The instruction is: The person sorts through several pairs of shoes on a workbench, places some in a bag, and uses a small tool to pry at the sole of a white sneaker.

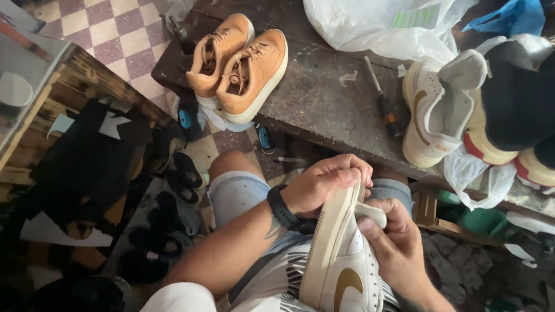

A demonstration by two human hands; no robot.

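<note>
Low centre of frame: the left hand (324,185) clamps over the toe of a white sneaker (341,260), and the right hand (393,242) pinches its upper edge shut. If either grip loosens, the shoe could slide off the lap; the screwdriver (381,98) lies up on the workbench (324,98).

A bare strip of dark worn bench (324,98) runs open between the pair of tan sneakers (240,63) on the left and a white sneaker (430,110) on the right, crossed only by a screwdriver (381,98) lying just beside the white sneaker. The back and right of the bench are blocked by a white plastic bag (376,26) and a pile of shoes with a black cloth (517,98). Below the near bench edge, both hands (347,202) and a white sneaker with a gold mark (341,260) fill the lap, and black sandals (173,190) crowd the floor to the left.
</note>
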